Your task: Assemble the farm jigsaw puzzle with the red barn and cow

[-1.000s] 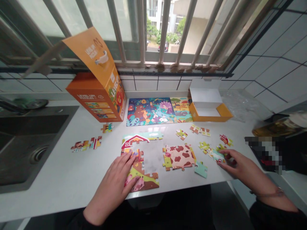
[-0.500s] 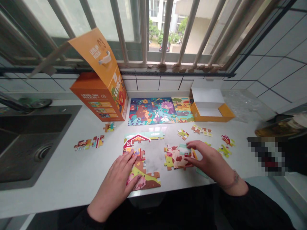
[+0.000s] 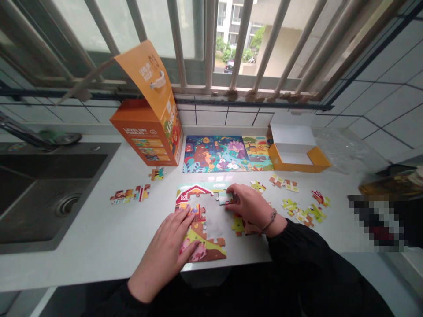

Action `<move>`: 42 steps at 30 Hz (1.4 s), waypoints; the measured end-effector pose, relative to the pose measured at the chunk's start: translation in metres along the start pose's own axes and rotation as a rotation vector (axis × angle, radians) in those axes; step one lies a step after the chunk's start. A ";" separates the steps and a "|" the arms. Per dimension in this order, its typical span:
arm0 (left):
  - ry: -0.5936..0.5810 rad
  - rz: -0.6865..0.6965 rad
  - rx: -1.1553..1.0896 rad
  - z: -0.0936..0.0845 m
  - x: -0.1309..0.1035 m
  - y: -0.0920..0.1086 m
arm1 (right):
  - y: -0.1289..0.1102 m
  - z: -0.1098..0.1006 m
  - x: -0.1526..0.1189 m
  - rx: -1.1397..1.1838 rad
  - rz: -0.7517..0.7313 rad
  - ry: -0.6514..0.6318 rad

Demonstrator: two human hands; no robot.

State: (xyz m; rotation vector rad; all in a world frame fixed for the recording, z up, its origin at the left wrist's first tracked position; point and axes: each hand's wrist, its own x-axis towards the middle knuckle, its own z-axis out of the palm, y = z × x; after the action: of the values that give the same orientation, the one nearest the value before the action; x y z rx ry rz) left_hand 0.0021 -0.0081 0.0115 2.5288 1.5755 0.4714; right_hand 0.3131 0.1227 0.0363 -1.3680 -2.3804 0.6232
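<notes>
A partly joined farm puzzle [image 3: 211, 254] with a red barn lies near the counter's front edge. My left hand [image 3: 168, 246] rests on its left side, fingers spread flat. My right hand [image 3: 249, 207] pinches a pale blue puzzle piece [image 3: 224, 198] at the upper right of the puzzle, just under the sky strip. Beneath my right hand and wrist lies a joined cow section [image 3: 238, 225], partly hidden. Loose pieces [image 3: 291, 207] lie to the right, and a joined strip of pieces [image 3: 130, 195] lies to the left.
An orange puzzle box [image 3: 148, 136] stands open at the back left. Behind the puzzle lies a colourful animal picture [image 3: 214, 154], beside an open yellow box [image 3: 299, 165]. A sink [image 3: 62, 204] is at the left, clear plastic wrap [image 3: 346, 149] at the back right.
My right hand has moved left and away from me with the pale blue piece, from over the cow section to the sky strip. My left hand stays on the puzzle. The view has shifted slightly.
</notes>
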 end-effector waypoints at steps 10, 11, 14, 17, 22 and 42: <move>0.026 0.003 0.004 0.004 0.000 -0.003 | -0.037 -0.006 -0.036 0.061 -0.154 -0.010; 0.030 0.003 0.000 0.004 0.001 -0.003 | -0.046 -0.003 -0.043 0.064 -0.175 -0.032; 0.033 0.004 -0.024 0.002 0.001 -0.003 | -0.070 0.011 -0.057 0.043 -0.236 -0.079; 0.019 0.045 -0.078 -0.001 -0.002 -0.005 | -0.086 0.028 -0.060 0.050 -0.266 -0.077; 0.070 0.087 -0.182 -0.005 -0.011 -0.011 | -0.099 0.040 -0.048 0.098 -0.313 -0.052; 0.085 -0.057 -0.308 -0.011 -0.004 -0.009 | 0.067 -0.048 -0.027 -0.304 0.306 0.157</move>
State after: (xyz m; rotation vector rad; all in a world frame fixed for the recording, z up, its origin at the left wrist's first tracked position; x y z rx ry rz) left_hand -0.0111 -0.0084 0.0191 2.2552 1.4660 0.7588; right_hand 0.3985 0.1391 0.0404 -1.8581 -2.2241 0.2172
